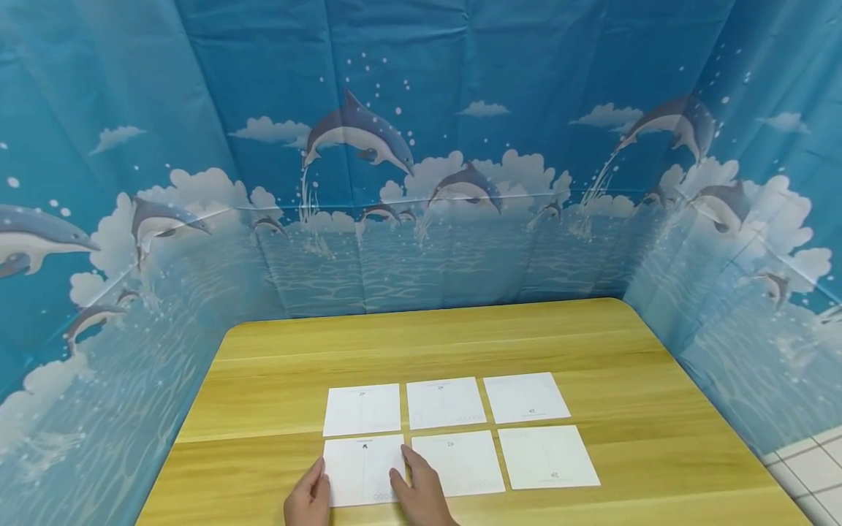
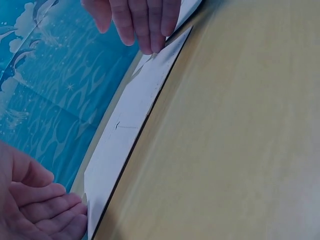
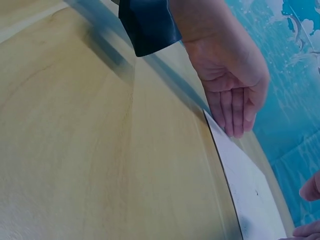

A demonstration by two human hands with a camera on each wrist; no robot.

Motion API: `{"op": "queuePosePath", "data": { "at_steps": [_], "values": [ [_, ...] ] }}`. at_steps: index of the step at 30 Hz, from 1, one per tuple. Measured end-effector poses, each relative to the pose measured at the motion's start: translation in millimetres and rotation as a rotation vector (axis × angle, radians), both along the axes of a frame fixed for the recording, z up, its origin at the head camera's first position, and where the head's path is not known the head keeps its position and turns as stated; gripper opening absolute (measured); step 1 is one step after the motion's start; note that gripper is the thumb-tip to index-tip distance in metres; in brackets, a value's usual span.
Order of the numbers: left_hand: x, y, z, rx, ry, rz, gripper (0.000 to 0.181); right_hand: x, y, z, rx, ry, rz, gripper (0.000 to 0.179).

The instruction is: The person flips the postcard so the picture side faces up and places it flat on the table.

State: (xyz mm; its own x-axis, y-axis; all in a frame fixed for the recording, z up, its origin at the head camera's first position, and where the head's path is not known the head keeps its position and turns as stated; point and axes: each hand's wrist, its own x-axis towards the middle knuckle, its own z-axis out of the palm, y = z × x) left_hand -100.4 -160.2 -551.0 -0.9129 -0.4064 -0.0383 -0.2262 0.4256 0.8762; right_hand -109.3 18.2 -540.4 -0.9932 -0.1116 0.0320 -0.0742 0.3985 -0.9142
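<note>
In the head view, white postcards lie in two rows on the wooden table [image 1: 276,380]. The front-left postcard [image 1: 355,471] has faint print and a small dark mark near its far edge. My left hand [image 1: 308,497] stands at its left edge, fingers fairly straight and touching or very close to it. Along its right edge is my right hand [image 1: 424,489], thumb over the card. The left wrist view shows my left hand [image 2: 40,205] at the near end of the postcard [image 2: 132,120]; my right hand [image 2: 137,20] is at the far end.
Beside the right hand lies the front-middle postcard [image 1: 463,464], with the front-right postcard [image 1: 549,456] further right. Behind them is the back row, including the back-left postcard [image 1: 362,410]. A blue dolphin-print curtain [image 1: 421,263] surrounds the table's far and side edges.
</note>
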Motion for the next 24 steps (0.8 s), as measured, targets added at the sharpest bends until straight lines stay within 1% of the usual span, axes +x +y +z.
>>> {"op": "queuePosePath", "data": {
  "at_steps": [5, 10, 13, 18, 21, 24],
  "values": [
    [-0.7, -1.1, 1.1, 0.032, -0.007, 0.029, 0.033, 0.6, -4, 0.0, -0.018, -0.021, -0.029, 0.048],
    [-1.0, -0.8, 3.2, 0.03, 0.024, 0.053, 0.03, 1.3, -4, 0.0, -0.04, -0.019, -0.051, 0.049],
    [-1.9, -1.0, 4.0, 0.052, 0.031, 0.057, 0.03, 1.7, -5, -0.6, -0.037, -0.019, -0.07, 0.049],
    [-4.4, -5.1, 4.5, 0.109, -0.001, 0.039, 0.031, 1.2, -6, -1.4, -0.071, -0.031, -0.071, 0.05],
    [-5.7, -8.7, 3.7, 0.119, -0.02, 0.045, 0.033, 0.7, -7, -1.5, -0.08, -0.037, -0.071, 0.051],
    [-7.0, -10.6, 2.6, 0.128, -0.037, 0.056, 0.04, 0.9, -7, -1.8, -0.081, -0.043, -0.068, 0.051]
  ]
}}
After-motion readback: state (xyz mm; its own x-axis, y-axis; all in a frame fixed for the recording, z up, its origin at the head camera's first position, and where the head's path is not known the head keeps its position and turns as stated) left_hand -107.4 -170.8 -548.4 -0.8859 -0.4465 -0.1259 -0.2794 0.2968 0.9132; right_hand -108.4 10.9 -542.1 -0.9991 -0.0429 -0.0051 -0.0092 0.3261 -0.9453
